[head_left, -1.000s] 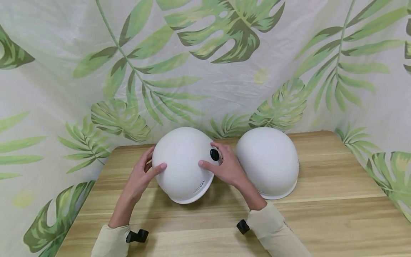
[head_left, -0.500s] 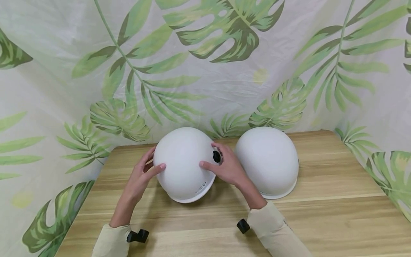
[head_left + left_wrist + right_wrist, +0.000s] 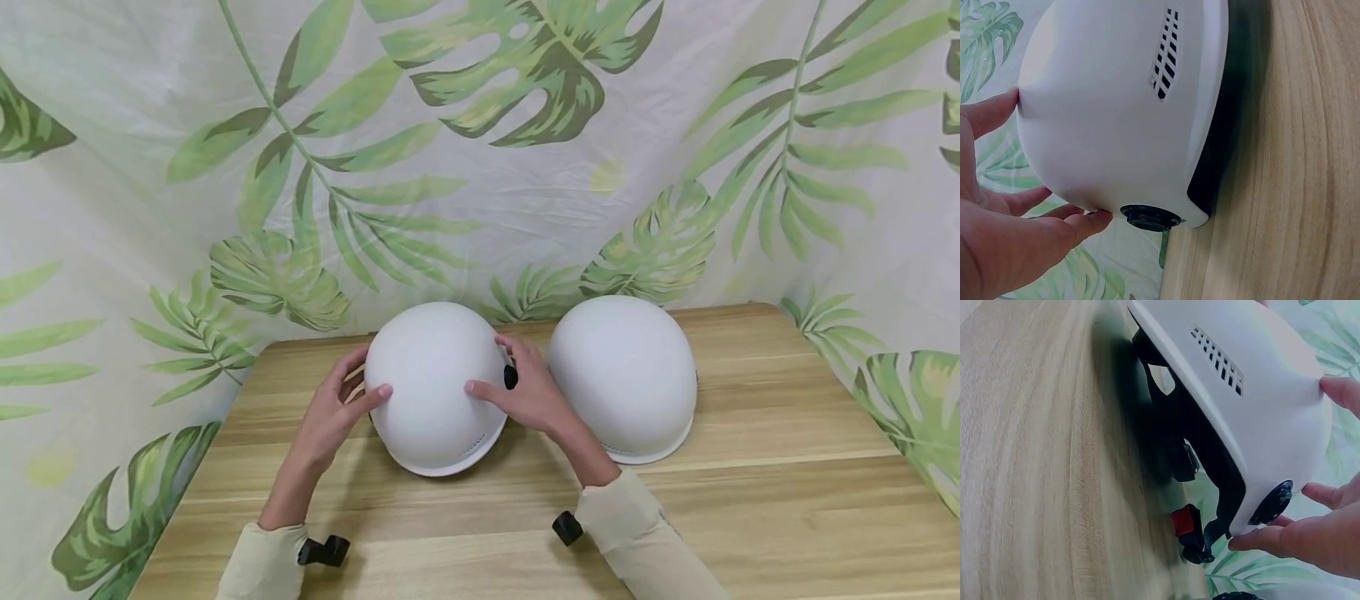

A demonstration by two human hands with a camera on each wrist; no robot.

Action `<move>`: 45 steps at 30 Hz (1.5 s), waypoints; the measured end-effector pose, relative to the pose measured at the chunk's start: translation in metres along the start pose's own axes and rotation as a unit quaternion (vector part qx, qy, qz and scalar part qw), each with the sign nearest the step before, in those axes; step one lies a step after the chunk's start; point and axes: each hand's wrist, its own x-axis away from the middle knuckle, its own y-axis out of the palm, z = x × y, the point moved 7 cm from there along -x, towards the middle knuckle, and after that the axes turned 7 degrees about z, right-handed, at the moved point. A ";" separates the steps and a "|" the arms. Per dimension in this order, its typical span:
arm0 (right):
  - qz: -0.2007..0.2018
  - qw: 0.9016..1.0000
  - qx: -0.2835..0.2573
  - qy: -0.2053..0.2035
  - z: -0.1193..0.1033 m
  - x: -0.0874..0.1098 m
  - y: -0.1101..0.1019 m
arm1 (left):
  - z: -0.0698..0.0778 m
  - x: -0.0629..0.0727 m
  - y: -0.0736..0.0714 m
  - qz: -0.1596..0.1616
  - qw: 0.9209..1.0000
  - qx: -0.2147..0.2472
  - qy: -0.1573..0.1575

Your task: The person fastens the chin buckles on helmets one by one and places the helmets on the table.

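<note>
A white helmet is held between my two hands over the wooden table, dome up. My left hand grips its left side, thumb on the near face, fingers round the side. Opposite, my right hand holds the other side the same way, its fingers by a black round knob. In the right wrist view the rim on that side is tilted up off the table, and a black strap with a red buckle hangs beneath. The left wrist view shows slotted vents and another black knob.
A second white helmet sits dome up on the table, just right of my right hand. Behind the table's far edge hangs a leaf-patterned cloth. Both wrists carry small black camera mounts.
The held helmet has shifted slightly right and rolled, so its near vents show less and its right knob has turned further behind my right hand. The second helmet stays put.
</note>
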 end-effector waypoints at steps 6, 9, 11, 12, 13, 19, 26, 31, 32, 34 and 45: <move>-0.009 1.000 -0.019 0.022 0.005 -0.001 0.004 | -0.001 -0.001 0.002 -0.006 1.000 0.004 0.004; -0.010 0.999 -0.024 0.031 0.008 -0.001 0.007 | -0.002 -0.002 0.002 -0.007 1.000 0.005 0.008; -0.012 0.999 -0.026 0.035 0.009 0.000 0.009 | -0.003 -0.002 0.001 -0.005 1.000 0.003 0.010; -0.013 0.999 -0.025 0.035 0.009 0.001 0.010 | -0.003 -0.001 0.000 -0.003 1.000 0.000 0.011; -0.015 0.999 -0.023 0.034 0.009 0.001 0.011 | -0.004 -0.001 0.000 -0.002 1.000 -0.003 0.012; -0.039 0.998 -0.022 0.051 0.012 0.005 0.016 | -0.008 0.000 -0.004 -0.003 1.000 -0.025 -0.001; -0.049 0.997 -0.026 0.056 0.012 0.006 0.019 | -0.008 0.000 -0.006 -0.014 0.998 -0.059 -0.015; -0.044 0.998 -0.024 0.050 0.011 0.005 0.020 | -0.005 0.000 -0.008 -0.012 0.997 -0.067 -0.023; -0.043 0.998 -0.025 0.049 0.011 0.005 0.021 | -0.005 0.000 -0.009 -0.010 0.998 -0.066 -0.023; -0.041 0.998 -0.028 0.049 0.011 0.005 0.021 | -0.005 -0.001 -0.010 -0.006 0.998 -0.061 -0.022; -0.036 0.999 -0.008 -0.005 0.000 0.005 0.013 | 0.002 -0.003 -0.017 0.022 0.996 -0.082 -0.031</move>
